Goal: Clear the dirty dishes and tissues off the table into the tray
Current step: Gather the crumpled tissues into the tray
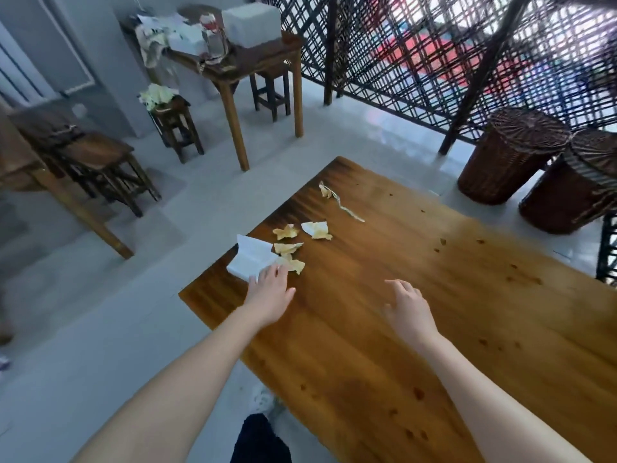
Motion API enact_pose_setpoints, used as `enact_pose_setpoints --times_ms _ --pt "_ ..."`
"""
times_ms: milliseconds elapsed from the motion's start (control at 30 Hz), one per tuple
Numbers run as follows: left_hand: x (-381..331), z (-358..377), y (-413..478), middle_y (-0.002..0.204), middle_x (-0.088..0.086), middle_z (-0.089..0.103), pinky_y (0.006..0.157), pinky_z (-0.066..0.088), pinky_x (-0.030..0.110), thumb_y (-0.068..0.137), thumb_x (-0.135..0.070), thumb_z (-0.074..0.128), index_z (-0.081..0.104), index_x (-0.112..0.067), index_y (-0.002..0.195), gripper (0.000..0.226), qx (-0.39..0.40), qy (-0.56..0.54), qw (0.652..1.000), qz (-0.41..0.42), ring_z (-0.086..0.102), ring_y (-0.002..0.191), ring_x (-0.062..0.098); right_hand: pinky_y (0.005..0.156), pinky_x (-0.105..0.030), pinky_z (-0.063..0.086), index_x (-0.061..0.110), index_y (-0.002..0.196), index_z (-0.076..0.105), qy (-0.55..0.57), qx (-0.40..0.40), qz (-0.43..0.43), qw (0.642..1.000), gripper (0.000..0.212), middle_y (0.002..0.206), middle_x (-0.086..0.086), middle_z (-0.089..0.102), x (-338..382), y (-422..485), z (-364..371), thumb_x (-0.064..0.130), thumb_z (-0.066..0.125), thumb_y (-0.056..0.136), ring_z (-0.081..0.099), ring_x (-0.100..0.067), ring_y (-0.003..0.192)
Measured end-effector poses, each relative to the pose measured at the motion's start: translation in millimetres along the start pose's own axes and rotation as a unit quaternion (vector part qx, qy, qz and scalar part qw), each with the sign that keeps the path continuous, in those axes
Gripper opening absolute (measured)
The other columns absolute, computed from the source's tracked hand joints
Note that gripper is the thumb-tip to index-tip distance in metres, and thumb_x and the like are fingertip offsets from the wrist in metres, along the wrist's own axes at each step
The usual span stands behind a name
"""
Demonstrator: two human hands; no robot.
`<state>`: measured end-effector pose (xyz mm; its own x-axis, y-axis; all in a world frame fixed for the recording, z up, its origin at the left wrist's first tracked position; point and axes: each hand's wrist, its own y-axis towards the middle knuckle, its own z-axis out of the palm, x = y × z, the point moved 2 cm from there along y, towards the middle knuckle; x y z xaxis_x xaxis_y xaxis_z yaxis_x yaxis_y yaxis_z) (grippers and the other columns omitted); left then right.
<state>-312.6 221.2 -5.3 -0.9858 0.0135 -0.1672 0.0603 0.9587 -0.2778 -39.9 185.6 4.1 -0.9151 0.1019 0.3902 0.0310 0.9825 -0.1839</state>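
Observation:
Several crumpled, yellow-stained tissues lie near the left edge of the wooden table. A clean white folded napkin sits at that edge. My left hand touches the napkin's near corner with its fingertips, fingers extended. One more stained tissue and a twisted paper strip lie farther back. My right hand hovers above the table's middle, fingers relaxed and holding nothing. No tray or dishes are visible on this table.
Two wicker baskets stand on the floor at the right by a lattice screen. A side table at the back carries papers and a white box. Wooden stools stand at the back left. Small stains dot the tabletop.

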Motion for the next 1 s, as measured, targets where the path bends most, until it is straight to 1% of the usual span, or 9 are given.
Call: enact_pose_setpoints --times_ms 167,233,433,633,700,767,833,933,1000 --pt "46.1 -28.1 72.5 0.158 0.004 0.021 0.116 0.021 0.049 0.1 -0.038 0.043 0.022 -0.02 0.149 0.056 -0.011 0.043 0.996 0.079 0.02 0.146 0.026 0.106 -0.036 0.038 0.017 0.143 0.038 0.022 0.011 0.043 0.999 0.055 0.146 -0.003 0.041 67.1 40.6 34.3 0.009 0.052 0.091 0.04 -0.024 0.131" --pt "63.4 -37.1 96.9 0.158 0.005 0.021 0.116 0.022 0.047 0.1 -0.039 0.043 0.021 -0.019 0.149 0.057 -0.009 0.054 0.993 0.101 0.02 0.145 0.026 0.106 -0.034 0.038 0.018 0.143 0.038 0.025 0.003 0.045 0.999 0.056 0.145 -0.002 0.041 94.6 58.0 43.1 0.009 0.053 0.09 0.04 -0.023 0.13" --pt "99.6 -46.0 153.6 0.154 0.006 0.028 0.113 0.026 0.044 0.101 -0.037 0.038 0.019 -0.019 0.15 0.056 0.017 0.018 0.993 0.117 0.03 0.14 0.027 0.106 -0.034 0.038 0.02 0.143 0.039 0.031 0.01 0.045 0.998 0.061 0.147 -0.003 0.04 153.7 102.3 65.4 0.007 0.058 0.086 0.041 -0.025 0.131" --pt "128.4 -48.7 190.4 0.152 0.007 0.032 0.111 0.03 0.04 0.1 -0.032 0.044 0.024 -0.016 0.15 0.056 0.027 -0.031 0.99 0.136 0.034 0.138 0.026 0.108 -0.035 0.037 0.023 0.142 0.038 0.028 0.032 0.053 0.998 0.077 0.149 -0.001 0.037 185.0 136.8 94.4 -0.009 0.06 0.076 0.038 -0.024 0.133" --pt "135.9 -48.2 198.9 0.149 0.008 0.034 0.109 0.032 0.038 0.1 -0.03 0.046 0.027 -0.015 0.148 0.054 0.029 -0.054 0.987 0.146 0.037 0.135 0.026 0.113 -0.038 0.03 0.025 0.144 0.034 0.014 0.058 0.045 0.997 0.08 0.153 -0.003 0.029 189.2 144.5 108.8 -0.009 0.062 0.076 0.03 -0.026 0.138" --pt "141.0 -45.4 204.6 0.147 0.007 0.036 0.108 0.034 0.037 0.1 -0.029 0.046 0.029 -0.015 0.148 0.053 0.034 -0.064 0.985 0.156 0.039 0.133 0.025 0.118 -0.042 0.017 0.03 0.145 0.03 0.002 0.078 0.042 0.996 0.084 0.157 -0.002 0.02 191.2 152.9 120.1 -0.006 0.064 0.078 0.016 -0.026 0.145" --pt "144.3 -40.7 208.2 0.147 0.005 0.036 0.107 0.036 0.036 0.1 -0.031 0.046 0.03 -0.016 0.147 0.052 0.036 -0.066 0.985 0.157 0.04 0.132 0.024 0.117 -0.044 0.005 0.033 0.146 0.026 -0.014 0.091 0.031 0.995 0.086 0.159 0.0 0.013 192.5 162.5 129.2 -0.003 0.066 0.079 0.006 -0.025 0.147" --pt "146.2 -34.8 212.3 0.147 0.004 0.036 0.107 0.036 0.035 0.1 -0.032 0.046 0.03 -0.017 0.147 0.052 0.035 -0.068 0.985 0.154 0.04 0.133 0.022 0.117 -0.045 0.003 0.034 0.145 0.028 -0.019 0.109 0.02 0.994 0.081 0.158 -0.001 0.015 192.1 171.6 139.5 0.001 0.067 0.081 0.005 -0.026 0.147" --pt "144.4 -32.6 214.4 0.149 0.003 0.035 0.107 0.036 0.035 0.1 -0.033 0.045 0.03 -0.018 0.147 0.051 0.037 -0.068 0.985 0.153 0.04 0.133 0.022 0.117 -0.046 0.008 0.034 0.139 0.037 -0.012 0.113 0.025 0.993 0.069 0.155 -0.001 0.024 189.4 173.6 142.0 0.004 0.066 0.084 0.013 -0.027 0.146"
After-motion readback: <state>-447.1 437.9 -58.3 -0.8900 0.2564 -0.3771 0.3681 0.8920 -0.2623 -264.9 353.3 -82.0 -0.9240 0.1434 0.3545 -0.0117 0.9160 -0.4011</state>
